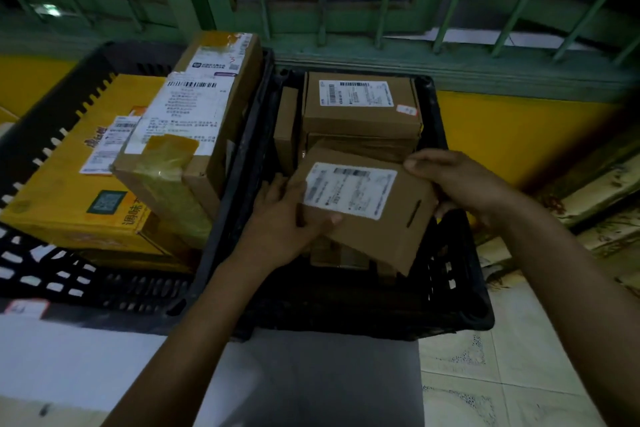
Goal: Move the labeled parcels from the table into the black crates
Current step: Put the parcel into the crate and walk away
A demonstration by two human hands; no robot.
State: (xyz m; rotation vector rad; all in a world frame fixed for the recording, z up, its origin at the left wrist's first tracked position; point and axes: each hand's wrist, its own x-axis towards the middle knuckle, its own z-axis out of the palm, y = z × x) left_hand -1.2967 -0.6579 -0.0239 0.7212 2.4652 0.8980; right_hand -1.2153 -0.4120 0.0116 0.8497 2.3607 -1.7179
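A small brown cardboard parcel (367,208) with a white label is tilted over the right black crate (453,274). My left hand (287,218) grips its left edge, thumb lying on top. My right hand (460,184) holds its upper right corner. Inside that crate, behind the held parcel, lies another labeled brown box (360,107) on a stack, and a narrow box (285,128) stands on edge to its left. The left black crate (52,114) holds a large yellow box (69,191) and a long taped box (194,121) leaning across it.
A green barred window frame (346,10) rises behind the crates above a yellow wall (512,135). A white table surface (86,367) lies at the near left. Patterned floor tiles (502,374) show on the right.
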